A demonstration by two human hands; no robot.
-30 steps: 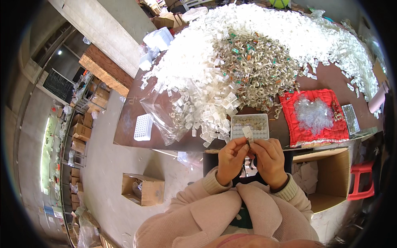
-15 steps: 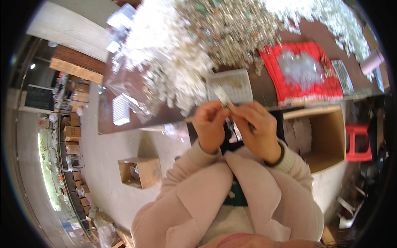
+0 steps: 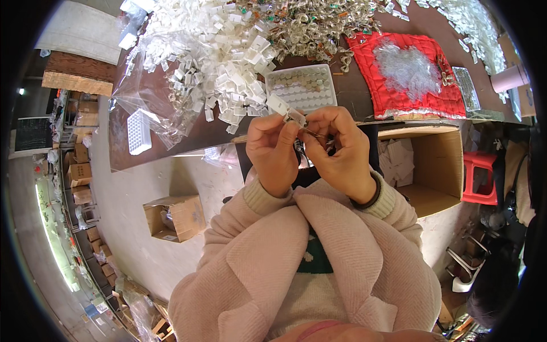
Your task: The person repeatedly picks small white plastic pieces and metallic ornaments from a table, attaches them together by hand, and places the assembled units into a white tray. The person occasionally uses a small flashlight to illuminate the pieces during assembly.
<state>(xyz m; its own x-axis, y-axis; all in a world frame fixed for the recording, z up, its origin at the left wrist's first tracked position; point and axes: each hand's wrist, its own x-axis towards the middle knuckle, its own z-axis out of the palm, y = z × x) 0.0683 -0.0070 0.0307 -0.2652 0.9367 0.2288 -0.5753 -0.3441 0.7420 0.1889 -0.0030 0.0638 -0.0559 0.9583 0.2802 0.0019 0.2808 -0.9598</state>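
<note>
- shelving [image 3: 71, 188] stacked with cardboard boxes stands well apart from the white tray [image 3: 331, 85], to its far left.
- a white block with rows of round cells [image 3: 138, 132] lies left of the white tray, near the front edge of the brown table [image 3: 171, 139].
- a clear plastic bag [image 3: 149, 74] spreads left of the white tray, beside loose white pieces.
- an open cardboard box [image 3: 191, 216] sits on the floor, lower than the white tray and to its left.
- a heap of white pieces [image 3: 228, 71] lies just left of the white tray.
- the left hand [image 3: 272, 154] is on the near side of the white tray, thumb and finger pinching the lower end of a flat white piece [image 3: 277, 104], which is tilted and overlaps the tray's near left corner in view.
- a heap of clear and brownish curved pieces [image 3: 319, 28] lies beyond the white tray.
- the right hand [image 3: 343, 155], also on its near side, has its fingertips close by that lower end; cannot tell whether they grip it.
- red cloth [image 3: 367, 65] right of the white tray bears a clear plastic heap [image 3: 407, 68].
- a red stool [image 3: 480, 182] stands farther right of the white tray, on the floor.
</note>
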